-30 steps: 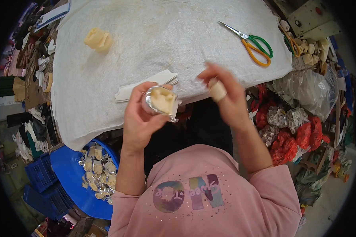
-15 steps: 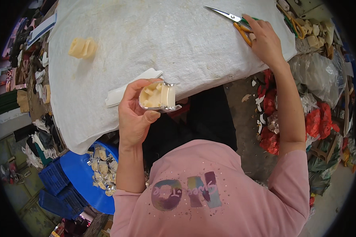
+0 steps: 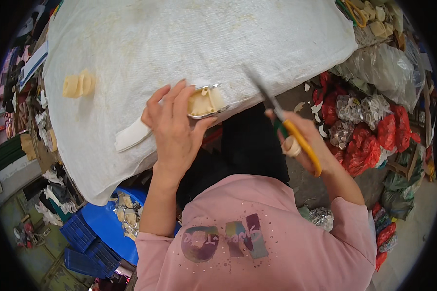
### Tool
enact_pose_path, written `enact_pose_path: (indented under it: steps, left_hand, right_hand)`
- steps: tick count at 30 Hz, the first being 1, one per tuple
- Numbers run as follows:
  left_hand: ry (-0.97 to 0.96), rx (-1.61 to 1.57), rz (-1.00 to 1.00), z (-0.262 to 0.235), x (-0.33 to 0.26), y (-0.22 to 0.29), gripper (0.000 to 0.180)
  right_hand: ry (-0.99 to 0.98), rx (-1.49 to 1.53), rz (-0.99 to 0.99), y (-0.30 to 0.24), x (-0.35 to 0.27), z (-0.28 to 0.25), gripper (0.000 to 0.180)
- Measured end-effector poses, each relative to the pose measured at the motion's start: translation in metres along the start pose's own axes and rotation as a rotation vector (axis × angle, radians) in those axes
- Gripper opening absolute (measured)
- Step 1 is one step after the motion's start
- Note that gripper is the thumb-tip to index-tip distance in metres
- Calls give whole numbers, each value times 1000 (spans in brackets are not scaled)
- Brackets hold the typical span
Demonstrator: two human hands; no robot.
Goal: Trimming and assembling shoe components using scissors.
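Left hand (image 3: 172,127): back up, fingers spread, roughly half open. Metal-rimmed cream case (image 3: 204,103) at its 2 o'clock, between index finger and thumb, open side up, near table edge; can't tell if the hand really has hold of it.

Right hand (image 3: 310,133): closed round the handles of scissors (image 3: 276,109), yellow handle plus a bit of green, blades toward 11 o'clock, blurred. Cream finger wrap (image 3: 291,146) on one finger.

Further out: white strips (image 3: 130,137) on the table at left hand's 9 o'clock, partly behind it. Cream roll (image 3: 78,84) at left hand's 10 o'clock, well apart. White-covered table (image 3: 204,43) runs out to 12 o'clock.

Blue tub (image 3: 94,216) at left hand's 7 o'clock, metal-and-cream pieces (image 3: 127,216) inside. Blue crates (image 3: 79,236) just beside tub, its 8 o'clock. Red bags (image 3: 361,153) at right hand's 4 o'clock, clear plastic (image 3: 386,72) at its 2.
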State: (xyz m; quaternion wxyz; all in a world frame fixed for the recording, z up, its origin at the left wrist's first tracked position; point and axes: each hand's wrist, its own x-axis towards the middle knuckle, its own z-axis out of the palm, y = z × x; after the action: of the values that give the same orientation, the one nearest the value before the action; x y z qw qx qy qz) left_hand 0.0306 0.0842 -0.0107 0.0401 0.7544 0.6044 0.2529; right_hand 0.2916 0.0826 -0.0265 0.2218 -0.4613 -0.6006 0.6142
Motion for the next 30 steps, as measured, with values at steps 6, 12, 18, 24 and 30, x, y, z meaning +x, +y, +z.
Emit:
enact_pose_path:
  steps: [6,12,18,24,30]
  left_hand:
    - [-90,17,-81,0,3,0,62]
    - [-63,17,-50,3,1,-4,64]
    - [-61,20,-60,4,2,-4,65]
    - [-71,47,-69,2,3,-3,62]
    - [-69,43,-65,4,2,-7,62]
  right_hand:
    - [-147,20,-150,-1,1,18,38]
    - [-295,165,100,-11,14,17,37]
    - [-218,191,1,-1,14,29,33]
    - [-194,201,56,-3,14,36,34]
    - [-127,57,-56,2,0,31,34]
